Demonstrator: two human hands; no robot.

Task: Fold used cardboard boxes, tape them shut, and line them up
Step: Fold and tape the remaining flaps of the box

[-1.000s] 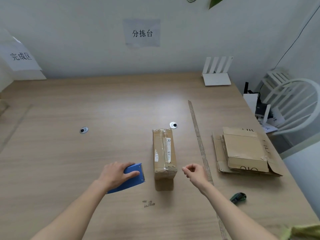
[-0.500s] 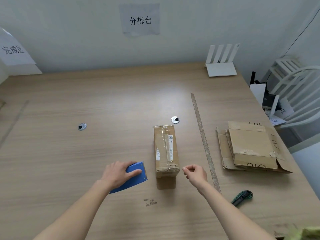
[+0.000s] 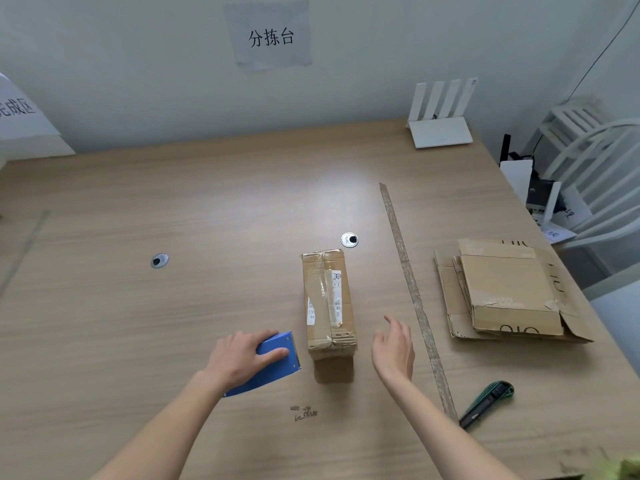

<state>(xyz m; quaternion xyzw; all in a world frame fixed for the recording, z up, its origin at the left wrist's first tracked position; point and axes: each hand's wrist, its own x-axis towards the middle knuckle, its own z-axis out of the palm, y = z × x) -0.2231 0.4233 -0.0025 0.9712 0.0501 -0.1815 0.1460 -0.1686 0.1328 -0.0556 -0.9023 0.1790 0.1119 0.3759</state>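
table (image 3: 173, 306) wooden | flattened boxes (image 3: 505, 292) stacked at right | taped box (image 3: 328, 301) mid-table, creased, labelled, shut | left hand (image 3: 242, 358) grips blue tape dispenser (image 3: 273, 362) | right hand (image 3: 394, 348) beside box, fingers relaxed, apart

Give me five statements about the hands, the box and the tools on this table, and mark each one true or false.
1. The left hand grips the blue tape dispenser. True.
2. The right hand holds the utility knife. False: it is open and holds nothing; the knife lies on the table to its right.
3. The taped box stands between the two hands. True.
4. The flattened cardboard lies left of the box. False: it lies to the right.
5. The right hand rests on top of the box. False: it is beside the box.
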